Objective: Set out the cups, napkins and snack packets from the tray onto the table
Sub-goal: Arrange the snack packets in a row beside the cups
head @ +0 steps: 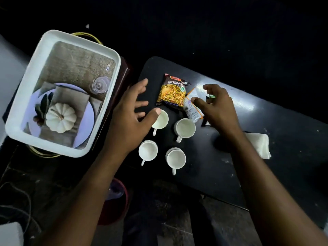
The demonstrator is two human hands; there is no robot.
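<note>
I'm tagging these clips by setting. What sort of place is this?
Probably an informal indoor snack or tea spot, dimly lit, though I can't tell which room. A small dark table holds four white cups, a Mixture snack packet and folded napkins, with a printed serving tray beside it.

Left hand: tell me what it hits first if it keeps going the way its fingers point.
The left hand points up and right across the dark table. Its fingers would probably meet the Mixture snack packet first; its thumb is already over a white cup. Height above the table is unclear.
</note>
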